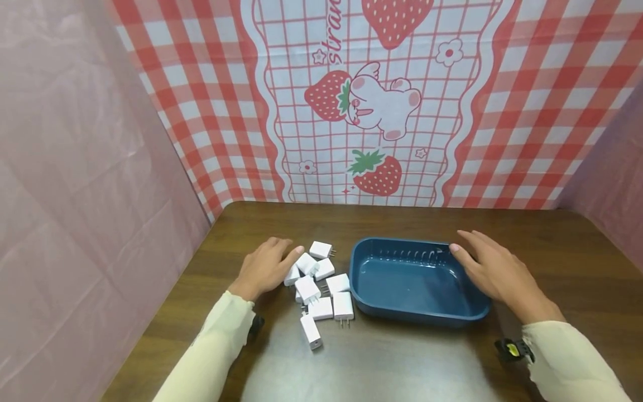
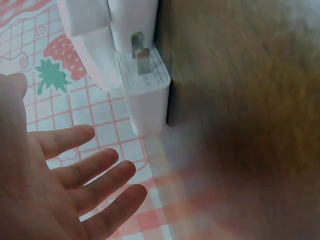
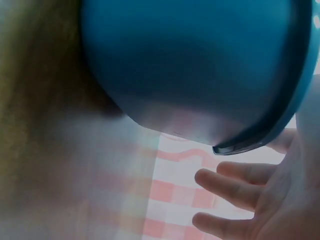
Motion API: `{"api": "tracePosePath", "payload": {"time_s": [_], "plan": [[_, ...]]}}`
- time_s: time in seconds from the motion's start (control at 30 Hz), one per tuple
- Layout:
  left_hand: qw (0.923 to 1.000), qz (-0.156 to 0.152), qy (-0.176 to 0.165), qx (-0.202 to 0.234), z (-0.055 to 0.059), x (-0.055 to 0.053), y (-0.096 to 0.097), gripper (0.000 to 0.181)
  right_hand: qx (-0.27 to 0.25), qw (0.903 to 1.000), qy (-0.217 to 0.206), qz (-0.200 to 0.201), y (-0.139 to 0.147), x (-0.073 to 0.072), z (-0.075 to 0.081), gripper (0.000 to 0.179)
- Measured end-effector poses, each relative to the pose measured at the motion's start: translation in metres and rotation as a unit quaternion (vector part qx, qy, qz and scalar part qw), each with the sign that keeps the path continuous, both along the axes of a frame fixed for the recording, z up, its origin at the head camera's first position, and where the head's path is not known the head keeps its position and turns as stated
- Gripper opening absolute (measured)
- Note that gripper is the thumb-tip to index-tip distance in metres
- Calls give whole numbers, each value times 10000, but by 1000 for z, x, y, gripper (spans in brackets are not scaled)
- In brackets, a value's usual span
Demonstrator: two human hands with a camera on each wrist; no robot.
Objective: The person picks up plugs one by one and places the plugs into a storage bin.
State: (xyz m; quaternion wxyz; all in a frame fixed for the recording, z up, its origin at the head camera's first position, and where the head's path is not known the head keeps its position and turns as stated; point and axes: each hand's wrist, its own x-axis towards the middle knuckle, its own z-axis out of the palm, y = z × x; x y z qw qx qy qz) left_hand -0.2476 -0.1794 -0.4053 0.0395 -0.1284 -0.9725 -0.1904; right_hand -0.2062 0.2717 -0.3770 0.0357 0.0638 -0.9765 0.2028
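Observation:
Several white charger plugs (image 1: 307,289) lie in a loose pile left of the blue tray (image 1: 402,314), some with metal prongs showing. My left hand (image 1: 266,267) is at the pile's left side, fingers spread and holding nothing. In the left wrist view its palm (image 2: 45,185) faces a plug (image 2: 147,107) with two prongs. My right hand (image 1: 494,273) is at the tray's right end, its thumb over the rim. The right wrist view shows relaxed fingers (image 3: 230,189) beside the tray wall (image 3: 190,65); whether they touch it I cannot tell.
The brown wooden table (image 1: 402,363) carries the plugs and tray. One plug (image 1: 311,331) lies at the near end of the pile. Behind the table hangs a red-checked strawberry cloth (image 1: 331,151), and a pale pink cloth (image 1: 90,195) hangs at the left.

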Motion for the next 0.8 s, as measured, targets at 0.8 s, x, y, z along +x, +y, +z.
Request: {"api": "tracePosePath", "payload": {"time_s": [0.8], "plan": [[9957,-464,787,130,-14,47,0,46,-662,9973,-213,-228,3,47,-35,76]]}}
